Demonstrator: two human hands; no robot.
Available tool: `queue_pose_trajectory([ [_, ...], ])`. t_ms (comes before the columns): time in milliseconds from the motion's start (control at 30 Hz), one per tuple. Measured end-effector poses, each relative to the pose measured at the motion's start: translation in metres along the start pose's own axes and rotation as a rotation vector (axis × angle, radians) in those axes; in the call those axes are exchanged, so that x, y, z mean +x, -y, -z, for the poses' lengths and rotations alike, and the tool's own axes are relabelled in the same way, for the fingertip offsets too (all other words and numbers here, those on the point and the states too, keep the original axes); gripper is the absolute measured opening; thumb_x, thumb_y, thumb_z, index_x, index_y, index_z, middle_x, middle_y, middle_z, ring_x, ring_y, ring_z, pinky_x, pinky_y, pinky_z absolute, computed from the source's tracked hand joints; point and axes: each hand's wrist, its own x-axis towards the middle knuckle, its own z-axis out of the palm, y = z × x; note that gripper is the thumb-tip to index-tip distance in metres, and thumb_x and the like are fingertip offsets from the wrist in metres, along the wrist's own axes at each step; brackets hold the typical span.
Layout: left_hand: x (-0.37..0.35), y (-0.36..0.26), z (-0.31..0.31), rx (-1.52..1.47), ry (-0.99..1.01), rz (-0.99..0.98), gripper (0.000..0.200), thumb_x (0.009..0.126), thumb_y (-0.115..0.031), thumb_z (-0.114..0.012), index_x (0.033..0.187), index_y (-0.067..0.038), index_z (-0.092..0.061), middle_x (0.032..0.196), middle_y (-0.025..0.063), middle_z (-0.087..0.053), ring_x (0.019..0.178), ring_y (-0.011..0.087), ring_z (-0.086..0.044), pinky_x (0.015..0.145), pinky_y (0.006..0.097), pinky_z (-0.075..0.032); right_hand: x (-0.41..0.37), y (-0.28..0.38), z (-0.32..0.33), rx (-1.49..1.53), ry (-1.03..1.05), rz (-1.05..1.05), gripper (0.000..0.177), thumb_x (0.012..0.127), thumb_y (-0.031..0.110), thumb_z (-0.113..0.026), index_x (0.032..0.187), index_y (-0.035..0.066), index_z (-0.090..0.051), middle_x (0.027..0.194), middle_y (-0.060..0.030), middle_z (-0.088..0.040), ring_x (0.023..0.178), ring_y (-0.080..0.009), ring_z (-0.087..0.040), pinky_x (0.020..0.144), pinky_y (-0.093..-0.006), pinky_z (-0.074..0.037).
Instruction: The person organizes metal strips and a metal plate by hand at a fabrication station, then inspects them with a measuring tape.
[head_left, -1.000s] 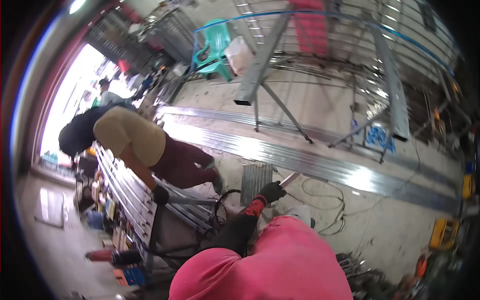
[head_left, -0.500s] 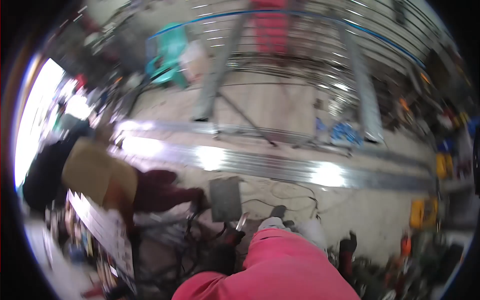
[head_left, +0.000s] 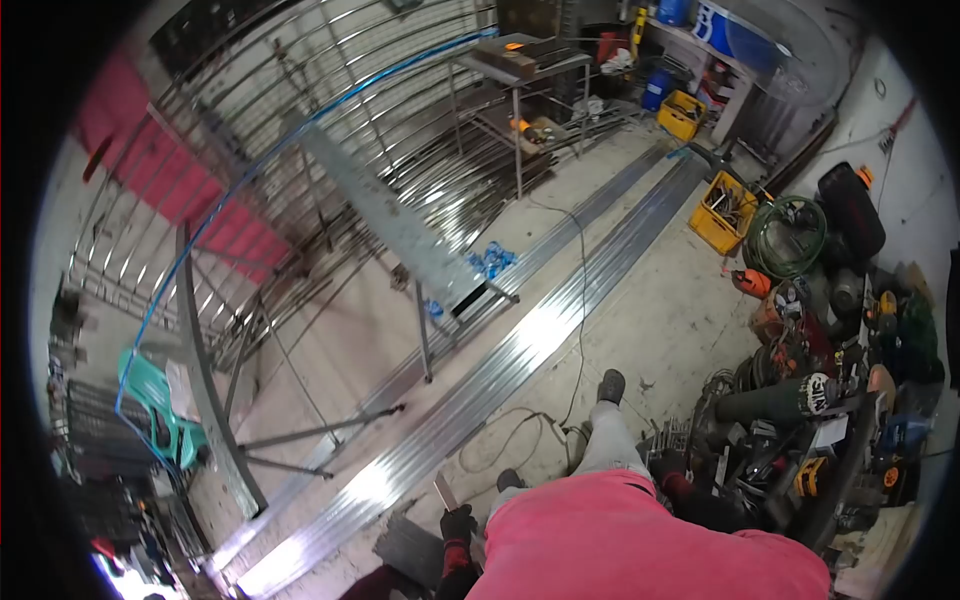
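In the head view my left hand, in a black glove, is closed around a short metal strip whose long axis points toward 11 o'clock from my fist. The ribbed sheet lies on the floor just beside that hand at 8 o'clock. It is well apart from my right hand, which is over at 3 o'clock by the tool pile. I cannot tell whether my right hand is open or closed.
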Motion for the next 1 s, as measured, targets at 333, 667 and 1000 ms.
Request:
queue_pose_trajectory([
  [333,0.021,-0.101,-0.181,0.898,0.24,-0.351,0.045,0.09,-0.039,-0.078,0.102,0.004,-0.076,0.074,0.0104,-0.073,0.068,0.0213,-0.07,0.062,0.0389,-0.055,0.142,-0.122,0.022,-0.202,0.181,0.6,0.024,0.092,0.027,-0.067,0.106,0.013,-0.08,0.107,-0.017,-0.079,0.102,-0.0361,-0.077,0.088,-0.0526,-0.059],
  [667,0.014,-0.298,-0.465,0.61,0.235,-0.21,0.03,0.088,-0.03,-0.078,0.099,-0.003,-0.069,0.071,0.0039,-0.066,0.059,0.0161,-0.063,0.056,0.0342,-0.05,0.365,-0.001,0.222,0.909,0.048,-0.017,0.046,0.091,0.028,-0.075,0.13,0.003,-0.07,0.088,-0.0087,-0.072,0.07,-0.0209,-0.067,0.062,-0.0372,-0.055],
  [1000,0.128,-0.407,-0.677,0.993,0.333,-0.171,0.046,0.084,-0.04,-0.074,0.096,0.004,-0.071,0.071,0.0141,-0.073,0.064,0.0264,-0.072,0.062,0.0425,-0.057,0.53,-0.119,0.234,-0.587,-0.042,0.533,0.035,0.102,0.03,-0.059,0.127,0.008,-0.071,0.119,-0.0126,-0.074,0.104,-0.0312,-0.069,0.089,-0.0477,-0.055],
])
